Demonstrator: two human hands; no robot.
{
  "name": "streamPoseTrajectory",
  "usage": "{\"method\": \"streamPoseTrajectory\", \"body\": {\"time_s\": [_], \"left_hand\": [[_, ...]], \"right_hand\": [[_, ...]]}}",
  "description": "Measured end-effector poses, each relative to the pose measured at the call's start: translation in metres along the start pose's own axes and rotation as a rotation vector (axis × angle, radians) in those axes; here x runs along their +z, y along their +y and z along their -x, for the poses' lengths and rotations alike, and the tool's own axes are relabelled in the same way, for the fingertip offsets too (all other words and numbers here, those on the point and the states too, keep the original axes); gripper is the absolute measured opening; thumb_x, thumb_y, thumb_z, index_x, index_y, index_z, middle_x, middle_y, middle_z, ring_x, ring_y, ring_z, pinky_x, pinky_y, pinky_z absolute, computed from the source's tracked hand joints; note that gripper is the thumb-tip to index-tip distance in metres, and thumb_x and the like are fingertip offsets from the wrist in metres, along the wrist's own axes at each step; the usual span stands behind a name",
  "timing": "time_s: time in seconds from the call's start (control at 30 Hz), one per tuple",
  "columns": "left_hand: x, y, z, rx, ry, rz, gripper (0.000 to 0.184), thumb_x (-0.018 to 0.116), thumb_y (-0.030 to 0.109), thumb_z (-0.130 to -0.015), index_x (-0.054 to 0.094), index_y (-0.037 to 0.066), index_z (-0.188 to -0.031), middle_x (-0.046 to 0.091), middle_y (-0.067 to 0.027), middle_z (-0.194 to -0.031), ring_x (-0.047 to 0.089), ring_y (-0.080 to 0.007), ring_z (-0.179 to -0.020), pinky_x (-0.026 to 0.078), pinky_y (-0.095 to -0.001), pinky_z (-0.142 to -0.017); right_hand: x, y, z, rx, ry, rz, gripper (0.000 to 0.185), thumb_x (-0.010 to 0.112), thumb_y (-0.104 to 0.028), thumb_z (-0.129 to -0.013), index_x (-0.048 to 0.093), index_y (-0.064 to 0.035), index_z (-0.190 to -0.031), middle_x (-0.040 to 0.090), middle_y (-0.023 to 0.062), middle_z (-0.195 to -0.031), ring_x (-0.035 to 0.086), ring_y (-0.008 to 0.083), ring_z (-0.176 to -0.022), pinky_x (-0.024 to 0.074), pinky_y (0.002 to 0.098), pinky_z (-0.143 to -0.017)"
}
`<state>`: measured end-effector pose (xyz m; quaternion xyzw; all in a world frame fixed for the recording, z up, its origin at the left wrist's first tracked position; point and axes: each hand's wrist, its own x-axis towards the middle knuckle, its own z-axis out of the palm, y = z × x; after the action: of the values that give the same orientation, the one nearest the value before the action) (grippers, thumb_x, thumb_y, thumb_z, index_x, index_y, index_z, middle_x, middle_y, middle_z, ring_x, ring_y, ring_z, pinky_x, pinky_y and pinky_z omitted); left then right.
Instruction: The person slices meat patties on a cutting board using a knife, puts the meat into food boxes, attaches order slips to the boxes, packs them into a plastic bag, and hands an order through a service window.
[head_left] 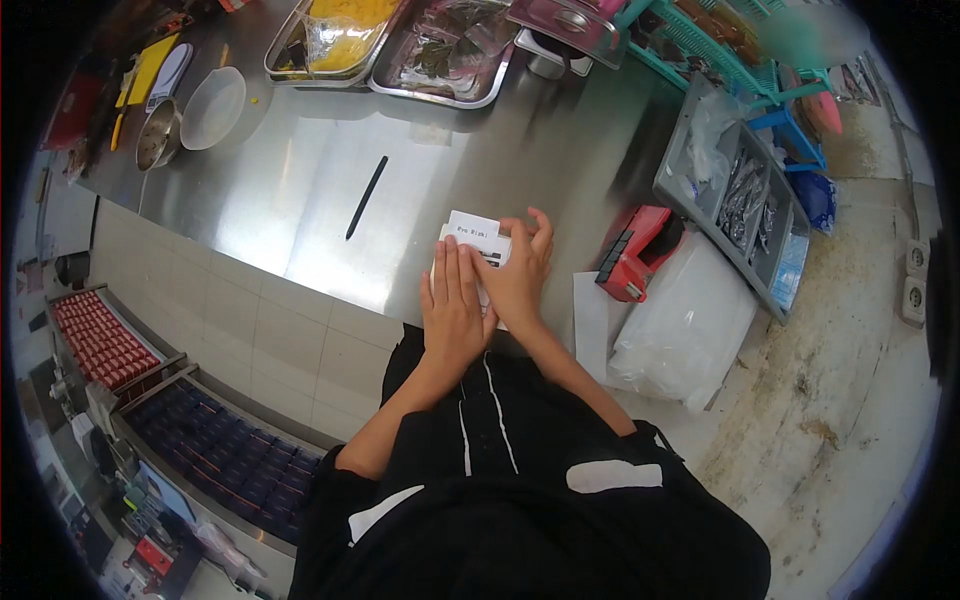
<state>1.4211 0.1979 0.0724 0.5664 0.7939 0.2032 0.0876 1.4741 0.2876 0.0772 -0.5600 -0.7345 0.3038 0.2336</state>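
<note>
A small pile of white printed cards (474,226) lies near the front edge of the steel table, with a line of text on the top one. My left hand (455,312) rests flat over the cards' lower left, its fingers straight and side by side. From the right, my right hand (520,275) grips the pile, thumb on the printed face and fingers curved at the right edge. The cards' lower part is hidden under both hands. A black pen (367,198) lies to the upper left of the cards, apart from either hand.
On the steel table (290,150) stand metal trays (440,98) of packed food, a bowl (159,136) and a white plastic container (214,110). To my right are a red tape dispenser (640,252), plastic bags (688,318) and a grey divided bin (722,205).
</note>
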Motion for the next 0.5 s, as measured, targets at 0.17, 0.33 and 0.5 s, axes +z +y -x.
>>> {"method": "streamPoseTrajectory", "body": {"time_s": [0.17,0.33,0.5], "left_hand": [[-0.003,0.003,0.000,-0.029,-0.029,-0.040,0.073,0.051,0.031,-0.078,0.022,-0.009,-0.133,0.021,-0.0237,-0.140,0.019,-0.0332,-0.132,0.020,-0.0482,-0.101],[0.001,0.000,0.001,-0.001,-0.032,-0.079,0.071,0.051,0.032,-0.078,0.027,-0.010,-0.131,0.022,-0.0238,-0.140,0.019,-0.0335,-0.132,0.021,-0.0474,-0.102],[-0.002,0.001,0.001,0.007,-0.013,-0.079,0.069,0.052,0.030,-0.078,0.028,-0.011,-0.129,0.023,-0.0244,-0.139,0.021,-0.0344,-0.131,0.022,-0.0471,-0.102]], "right_hand": [[-0.006,0.012,-0.016,0.207,0.142,-0.418,0.051,0.074,-0.020,-0.065,0.051,-0.0069,-0.108,0.034,0.0153,-0.123,0.041,0.0332,-0.110,0.0335,0.0456,-0.089],[-0.012,0.003,-0.015,-0.650,-0.181,0.016,0.025,0.055,-0.021,-0.083,0.057,-0.0066,-0.103,0.056,0.0121,-0.103,0.050,0.0263,-0.103,0.0312,0.0470,-0.092],[-0.045,-0.018,-0.035,-0.082,-0.645,0.274,0.029,0.050,-0.026,-0.087,0.058,-0.0064,-0.106,0.058,0.0129,-0.107,0.051,0.0266,-0.104,0.0296,0.0484,-0.094]]}}
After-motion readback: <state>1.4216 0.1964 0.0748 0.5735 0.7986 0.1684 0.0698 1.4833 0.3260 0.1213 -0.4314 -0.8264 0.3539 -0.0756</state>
